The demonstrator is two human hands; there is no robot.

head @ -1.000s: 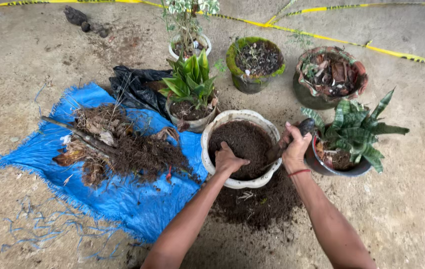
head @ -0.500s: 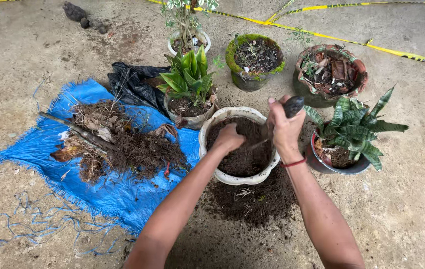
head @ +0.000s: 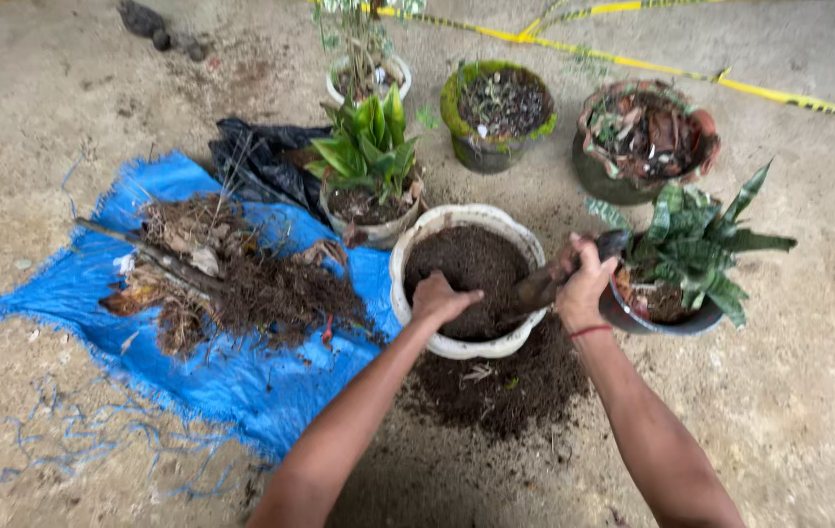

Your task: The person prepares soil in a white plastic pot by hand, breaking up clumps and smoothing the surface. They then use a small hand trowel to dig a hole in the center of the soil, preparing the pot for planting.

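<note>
Dark soil [head: 471,264] fills the white pot [head: 417,256]. Left hand [head: 440,297], fingers curled, presses into the soil; right hand [head: 584,286] grips a trowel [head: 546,282] over the pot's rim.

Matt white plastic pot [head: 442,344] of dark crumbly soil [head: 471,264], frayed woven blue plastic tarp [head: 231,376] under dry fibrous roots [head: 261,293], glossy crumpled black plastic bag [head: 256,161], rough dusty concrete floor [head: 809,391], moss-coated pot [head: 496,152], waxy green leaves [head: 368,137]
</note>
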